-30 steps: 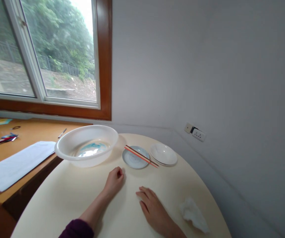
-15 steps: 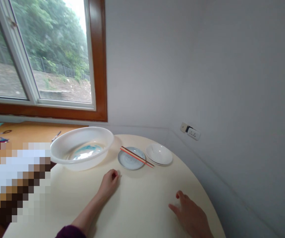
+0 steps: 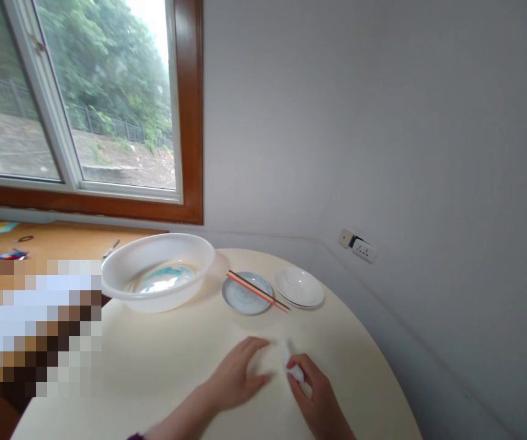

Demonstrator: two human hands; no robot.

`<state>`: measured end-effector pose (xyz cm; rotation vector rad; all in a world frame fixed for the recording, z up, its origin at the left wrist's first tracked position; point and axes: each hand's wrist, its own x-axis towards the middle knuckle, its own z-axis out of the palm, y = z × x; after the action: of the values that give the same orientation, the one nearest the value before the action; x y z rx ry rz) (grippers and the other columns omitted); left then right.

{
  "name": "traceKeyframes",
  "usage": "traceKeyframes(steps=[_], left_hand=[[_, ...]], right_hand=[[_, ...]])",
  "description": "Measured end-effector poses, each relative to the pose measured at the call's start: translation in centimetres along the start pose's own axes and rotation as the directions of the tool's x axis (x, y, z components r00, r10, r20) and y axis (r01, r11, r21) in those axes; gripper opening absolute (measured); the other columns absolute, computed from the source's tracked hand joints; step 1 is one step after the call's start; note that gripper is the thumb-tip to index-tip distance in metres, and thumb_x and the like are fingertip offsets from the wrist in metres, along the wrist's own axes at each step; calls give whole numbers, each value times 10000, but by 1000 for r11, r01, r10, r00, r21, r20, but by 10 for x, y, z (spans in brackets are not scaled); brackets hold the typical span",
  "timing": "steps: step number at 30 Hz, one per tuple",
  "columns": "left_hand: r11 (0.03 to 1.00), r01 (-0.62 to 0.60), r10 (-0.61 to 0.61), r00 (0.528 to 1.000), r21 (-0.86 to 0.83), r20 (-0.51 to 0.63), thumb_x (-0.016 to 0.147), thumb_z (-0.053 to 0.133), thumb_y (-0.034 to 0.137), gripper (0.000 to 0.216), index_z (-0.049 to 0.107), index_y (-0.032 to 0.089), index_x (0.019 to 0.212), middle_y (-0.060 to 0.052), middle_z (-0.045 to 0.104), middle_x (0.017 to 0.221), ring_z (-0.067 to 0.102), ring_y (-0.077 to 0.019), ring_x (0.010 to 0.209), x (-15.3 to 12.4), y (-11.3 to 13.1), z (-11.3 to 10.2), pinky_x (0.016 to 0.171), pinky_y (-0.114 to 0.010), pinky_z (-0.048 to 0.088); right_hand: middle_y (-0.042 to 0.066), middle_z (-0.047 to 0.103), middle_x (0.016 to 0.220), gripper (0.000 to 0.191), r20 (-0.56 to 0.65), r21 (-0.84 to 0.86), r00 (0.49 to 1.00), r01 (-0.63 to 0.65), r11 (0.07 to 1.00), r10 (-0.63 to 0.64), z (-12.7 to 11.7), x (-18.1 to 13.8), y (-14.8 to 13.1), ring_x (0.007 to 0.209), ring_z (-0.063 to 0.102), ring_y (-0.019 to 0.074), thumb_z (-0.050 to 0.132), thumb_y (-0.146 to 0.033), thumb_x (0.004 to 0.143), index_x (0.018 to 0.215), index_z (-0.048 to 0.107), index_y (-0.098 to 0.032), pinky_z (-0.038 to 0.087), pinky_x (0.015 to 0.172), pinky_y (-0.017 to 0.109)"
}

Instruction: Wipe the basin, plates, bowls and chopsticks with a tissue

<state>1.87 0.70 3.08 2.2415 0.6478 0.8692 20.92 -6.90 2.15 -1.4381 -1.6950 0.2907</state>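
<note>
Over the front middle of the table, my right hand (image 3: pixel 316 388) pinches a small white crumpled piece (image 3: pixel 296 371) between thumb and fingers; blur hides whether it is tissue or cloth. My left hand (image 3: pixel 238 376) is just to its left, thumb and fingers apart, with nothing in its grasp. Beyond the hands is a pale blue-grey plate (image 3: pixel 240 300). Across its rim lie chopsticks (image 3: pixel 259 289), red and dark brown, their thin ends sticking out to the right. Beside the plate sits a shallow white dish (image 3: pixel 300 286), apparently stacked on another.
A large translucent plastic basin (image 3: pixel 121 292) stands at the back left of the round cream table (image 3: pixel 153 373). Behind it, a wooden desk (image 3: pixel 71 241) holds scissors and other small items. Walls close in behind and right, with a socket (image 3: pixel 364 249). Pixelation covers the left edge.
My left hand has moved right and nearer, its fingers spreading from a curl. My right hand has moved left and now grips the white crumpled piece. The view has shifted slightly.
</note>
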Motion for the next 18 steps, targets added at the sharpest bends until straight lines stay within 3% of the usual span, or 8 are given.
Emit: traceKeyframes(steps=[2, 5, 8, 14, 16, 18], left_hand=[[995, -12, 22, 995, -95, 101, 701, 642, 326, 533, 461, 211, 1190, -113, 556, 1187, 517, -217, 1069, -3, 15, 15, 926, -329, 396], [983, 86, -78, 995, -162, 57, 715, 636, 266, 404, 522, 209, 1099, -81, 621, 1063, 563, -194, 965, -5, 22, 27, 868, -306, 424], [985, 138, -139, 990, -106, -8, 753, 592, 257, 237, 583, 176, 975, -72, 641, 885, 570, -175, 821, -5, 19, 28, 771, -287, 442], [992, 126, -123, 985, 19, -118, 829, 469, 288, 189, 598, 168, 762, -52, 598, 693, 541, -146, 659, -5, 16, 18, 638, -259, 432], [995, 95, -86, 974, 33, -209, 838, 448, 304, 215, 593, 176, 742, -44, 596, 671, 545, -143, 644, -3, 18, 2, 628, -254, 439], [993, 105, -77, 932, 61, -353, 833, 447, 328, 230, 591, 181, 732, -41, 606, 669, 553, -148, 640, 0, 19, -26, 623, -259, 448]], right_hand=[[-7, 553, 674, 70, 27, 182, 1000, 5, 983, -10, 8, -2, -7, 585, 540, 129, 463, -217, 793, 783, 530, -196, 448, 544, 211], [7, 575, 712, 91, 88, 411, 996, -68, 909, 35, 15, -5, -11, 610, 559, 130, 473, -266, 815, 794, 518, -190, 462, 546, 210], [39, 603, 817, 142, 147, 537, 987, -135, 833, 66, 18, -7, -8, 714, 595, 149, 479, -320, 840, 902, 494, -193, 494, 658, 250], [81, 621, 928, 285, 101, 525, 989, -145, 839, 108, 20, -7, -6, 860, 614, 183, 499, -400, 839, 1039, 494, -197, 506, 731, 275], [85, 629, 913, 303, 23, 470, 990, -136, 872, 143, 18, -6, -6, 867, 616, 186, 510, -418, 829, 1028, 522, -190, 507, 726, 263], [72, 634, 827, 272, -44, 387, 990, -106, 916, 133, 14, -5, -5, 793, 620, 176, 506, -423, 828, 930, 576, -181, 508, 694, 247]])
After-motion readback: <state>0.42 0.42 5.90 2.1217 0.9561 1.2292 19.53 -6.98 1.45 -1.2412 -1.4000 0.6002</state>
